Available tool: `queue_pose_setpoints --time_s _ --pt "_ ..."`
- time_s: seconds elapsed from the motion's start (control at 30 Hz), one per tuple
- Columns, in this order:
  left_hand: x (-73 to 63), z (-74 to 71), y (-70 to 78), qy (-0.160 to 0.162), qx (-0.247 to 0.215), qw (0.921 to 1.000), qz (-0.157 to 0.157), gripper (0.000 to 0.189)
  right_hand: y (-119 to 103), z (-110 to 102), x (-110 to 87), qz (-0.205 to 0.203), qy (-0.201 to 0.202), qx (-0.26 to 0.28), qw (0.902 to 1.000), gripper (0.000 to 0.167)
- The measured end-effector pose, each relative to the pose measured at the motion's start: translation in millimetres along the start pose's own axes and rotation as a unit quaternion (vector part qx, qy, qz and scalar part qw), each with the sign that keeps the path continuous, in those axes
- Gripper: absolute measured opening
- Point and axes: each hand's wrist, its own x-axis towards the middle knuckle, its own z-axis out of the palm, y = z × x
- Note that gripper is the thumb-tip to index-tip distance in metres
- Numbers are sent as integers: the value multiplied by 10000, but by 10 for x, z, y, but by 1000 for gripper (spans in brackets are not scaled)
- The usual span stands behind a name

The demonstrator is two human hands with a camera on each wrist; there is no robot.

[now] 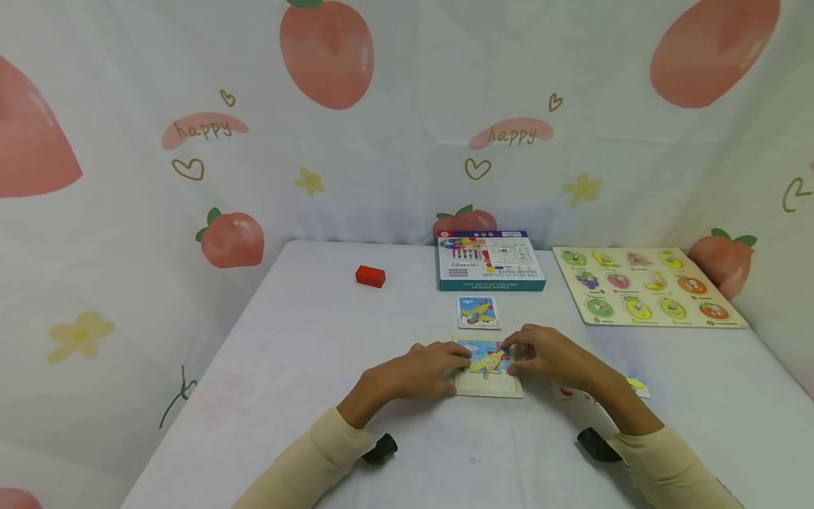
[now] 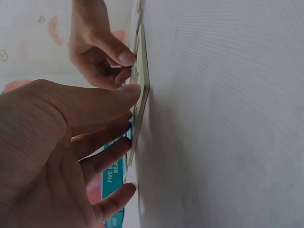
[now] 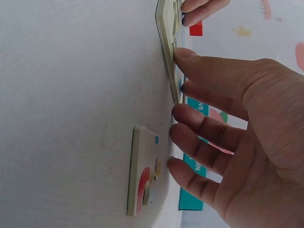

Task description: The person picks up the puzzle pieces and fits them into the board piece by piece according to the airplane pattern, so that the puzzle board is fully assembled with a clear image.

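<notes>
A shallow wooden puzzle board (image 1: 488,386) lies on the table with airplane picture pieces (image 1: 486,358) in its upper part; its lower strip shows bare wood. My left hand (image 1: 427,369) rests at the board's left side, fingers reaching onto the picture and thumb near the lower edge. From the right, my right hand (image 1: 548,357) pinches a puzzle piece (image 1: 500,362) at the picture's right side between thumb and index finger. In the right wrist view its other fingers (image 3: 194,142) spread beside the board. Just behind lies a square airplane picture card (image 1: 478,312).
Picture pieces (image 1: 638,386) lie partly hidden under my right forearm. A teal-edged box (image 1: 491,263) sits at the back, with a fruit knob board (image 1: 649,286) to its right. A red block (image 1: 370,276) lies back left. Patterned cloth (image 1: 394,155) hangs behind the table.
</notes>
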Motion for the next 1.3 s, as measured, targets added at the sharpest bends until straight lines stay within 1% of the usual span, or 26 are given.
queue_pose_setpoints --time_s 0.13,0.23,0.33,0.43,0.57,0.8,0.87,0.93,1.07,1.13,1.2,1.3 --pt "-19 3 -20 145 -185 9996 -128 53 -1 4 -1 4 -17 -14 10000 43" --pt "-24 -3 -28 227 -238 9993 -196 51 4 -1 -22 -32 34 -61 10000 43" --pt "-20 2 -44 243 -253 9992 -187 51 37 -21 -81 -87 150 -266 9995 44" --pt "-15 6 -60 251 -315 9990 -170 51 102 -51 -183 -32 255 -483 9985 45" --pt "-19 -2 -72 269 -382 9988 -172 52 206 -93 -343 44 273 -668 9974 44" --pt "-21 -6 -68 340 -456 9982 -207 53 357 -165 -629 -80 357 -731 9967 42" --pt "-22 -9 -63 357 -469 9981 -201 53 379 -180 -693 -76 358 -773 9963 41" --pt "-21 -10 -60 365 -483 9980 -194 54 388 -185 -744 23 325 -764 9965 38" --pt "-12 -1 -61 391 -512 9977 -191 55 395 -168 -807 86 334 -756 9965 30" --pt "-5 7 -63 418 -523 9976 -187 55 396 -156 -821 14 387 -786 9961 26" --pt "1 14 -66 441 -519 9975 -191 55 402 -143 -826 -104 443 -826 9955 25" --pt "6 25 -72 469 -522 9974 -178 55 402 -130 -820 -92 489 -798 9956 25"
